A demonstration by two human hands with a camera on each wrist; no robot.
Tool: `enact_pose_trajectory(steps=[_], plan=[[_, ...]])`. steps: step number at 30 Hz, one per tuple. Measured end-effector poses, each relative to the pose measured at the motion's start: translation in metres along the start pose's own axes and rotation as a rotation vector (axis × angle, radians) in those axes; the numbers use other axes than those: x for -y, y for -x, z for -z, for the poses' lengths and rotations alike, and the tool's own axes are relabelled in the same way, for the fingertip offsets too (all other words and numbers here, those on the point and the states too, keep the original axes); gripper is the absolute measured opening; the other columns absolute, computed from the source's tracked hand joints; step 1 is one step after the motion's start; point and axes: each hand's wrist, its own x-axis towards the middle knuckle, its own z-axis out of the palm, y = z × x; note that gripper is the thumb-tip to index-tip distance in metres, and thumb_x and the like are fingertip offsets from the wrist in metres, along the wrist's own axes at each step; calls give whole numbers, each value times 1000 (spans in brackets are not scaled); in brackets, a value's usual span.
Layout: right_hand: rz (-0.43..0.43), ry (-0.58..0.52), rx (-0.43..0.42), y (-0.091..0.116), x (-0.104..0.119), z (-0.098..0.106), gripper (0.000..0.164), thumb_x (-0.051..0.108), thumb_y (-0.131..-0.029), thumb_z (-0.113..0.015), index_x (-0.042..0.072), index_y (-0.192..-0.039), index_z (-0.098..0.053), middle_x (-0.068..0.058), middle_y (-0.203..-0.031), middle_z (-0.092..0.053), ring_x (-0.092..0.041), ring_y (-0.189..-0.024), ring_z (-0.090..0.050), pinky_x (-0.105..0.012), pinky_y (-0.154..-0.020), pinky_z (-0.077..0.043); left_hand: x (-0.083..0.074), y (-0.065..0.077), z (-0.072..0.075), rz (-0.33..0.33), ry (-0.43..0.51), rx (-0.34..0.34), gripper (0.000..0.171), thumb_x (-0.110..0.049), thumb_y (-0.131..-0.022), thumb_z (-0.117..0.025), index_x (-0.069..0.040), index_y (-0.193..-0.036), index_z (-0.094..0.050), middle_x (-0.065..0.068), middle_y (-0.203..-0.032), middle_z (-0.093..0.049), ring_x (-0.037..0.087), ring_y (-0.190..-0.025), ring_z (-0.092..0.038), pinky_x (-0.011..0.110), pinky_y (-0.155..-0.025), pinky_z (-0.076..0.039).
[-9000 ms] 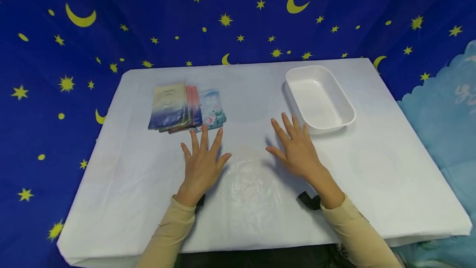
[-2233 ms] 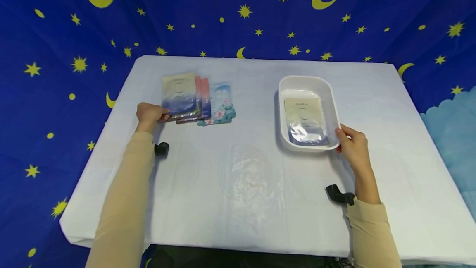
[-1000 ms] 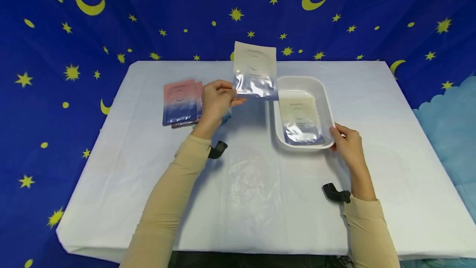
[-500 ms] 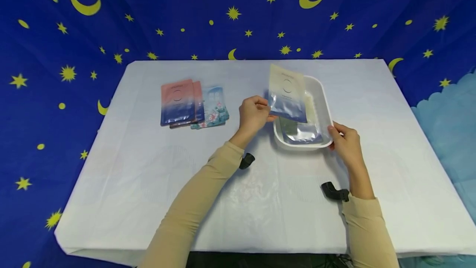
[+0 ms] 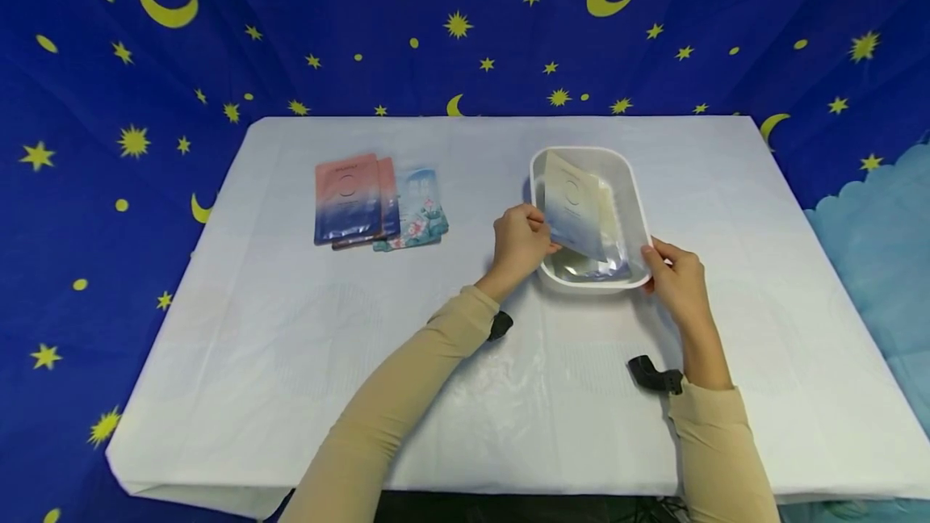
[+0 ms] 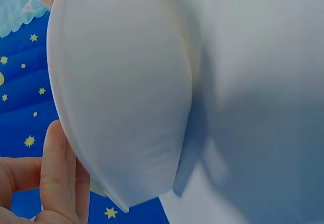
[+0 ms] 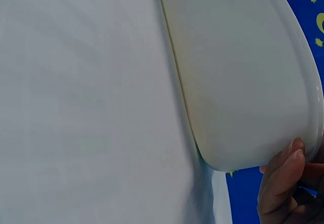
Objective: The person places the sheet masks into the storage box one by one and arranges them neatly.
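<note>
My left hand (image 5: pixel 521 247) pinches a cream-and-blue face mask sachet (image 5: pixel 572 204) by its lower left corner. The sachet tilts inside the white plastic tray (image 5: pixel 630 176), over another cream sachet (image 5: pixel 613 253) lying on the tray floor. At the tray's front right corner, my right hand (image 5: pixel 676 274) grips the rim between thumb and fingers. In the left wrist view, the left fingers (image 6: pixel 55 168) show beside the tray's outer wall. The right wrist view has the right fingers (image 7: pixel 283 178) against the tray's underside corner.
Left of the tray lie pink-and-blue sachets (image 5: pixel 347 200), overlapping blue floral sachets (image 5: pixel 421 208). All stand on a white-covered table (image 5: pixel 291 361). A blue curtain (image 5: pixel 363 14) with stars and moons hangs behind. A black wrist mount (image 5: pixel 654 375) juts from the right wrist.
My left hand took the cream sachet off the left pile, carried it right and lowered it into the tray. My right hand has stayed on the tray rim in the latest frames.
</note>
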Motion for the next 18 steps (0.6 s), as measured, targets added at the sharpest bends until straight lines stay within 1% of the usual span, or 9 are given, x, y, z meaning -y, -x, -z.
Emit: enact_pose_trajectory(steps=[3, 4, 5, 6, 8, 11, 12, 13, 18], plan=[[2, 6, -2, 0, 0, 0, 37, 27, -90, -49, 2, -116, -58, -6, -56, -56, -7, -37, -48, -26, -35, -40, 0, 1, -5, -3, -8, 23, 13, 2, -83, -56, 8, -94, -58, 16, -79, -64, 13, -52, -64, 16, -49, -50], [10, 18, -1, 0, 1, 1, 37, 28, -91, -49, 2, -116, -58, -4, -56, -55, -7, -37, -49, -23, -36, -40, 0, 2, -6, -2, -9, 31, 15, 1, -83, -57, 8, -95, -58, 16, -79, -64, 13, -52, -64, 16, -49, -50], [2, 7, 0, 0, 1, 1, 37, 27, -90, -49, 2, -116, -58, -4, -55, -55, -7, -37, -48, -26, -35, -40, 0, 3, -7, -6, -15, 37, 15, 0, -83, -58, 8, -96, -58, 16, -79, -65, 13, -52, -64, 16, -49, -50], [-1, 6, 0, 0, 1, 0, 37, 27, -90, -49, 2, -116, -58, -3, -55, -55, -7, -37, -49, -26, -35, -40, 0, 3, -7, -6, -19, 46, 16, -1, -83, -58, 8, -96, -58, 16, -80, -65, 13, -52, -64, 16, -49, -50], [-3, 6, 1, 0, 1, 0, 37, 27, -90, -49, 3, -116, -58, -6, -57, -56, -7, -37, -49, -26, -35, -40, -1, 4, -9, 6, -12, 63, 19, -3, -82, -60, 8, -98, -59, 16, -80, -66, 12, -52, -64, 16, -49, -50], [-1, 4, 8, 0, 2, 0, 38, 28, -91, -49, 3, -117, -57, -15, -63, -59, -6, -37, -49, -25, -36, -41, -2, 6, -9, 28, -12, 101, 25, -6, -81, -63, 7, -102, -60, 14, -79, -67, 11, -51, -63, 18, -49, -51], [8, 15, 8, 1, 2, 0, 38, 29, -91, -48, 3, -118, -57, -17, -65, -59, -6, -38, -50, -22, -37, -42, -2, 6, -8, 36, -19, 115, 28, -7, -81, -63, 7, -105, -60, 14, -79, -67, 10, -51, -62, 18, -48, -51], [11, 14, 11, 1, 1, 0, 39, 29, -91, -48, 3, -118, -57, -19, -67, -60, -5, -38, -50, -21, -37, -42, -3, 7, -7, 42, -25, 125, 30, -9, -81, -64, 6, -107, -59, 13, -78, -67, 9, -50, -62, 18, -48, -50], [21, 13, 21, 1, 0, 1, 38, 27, -91, -47, 2, -118, -57, -21, -71, -59, -4, -39, -50, -20, -38, -43, -4, 8, -2, 22, -44, 129, 36, -12, -80, -65, 5, -112, -58, 10, -73, -64, 9, -47, -61, 19, -46, -50]])
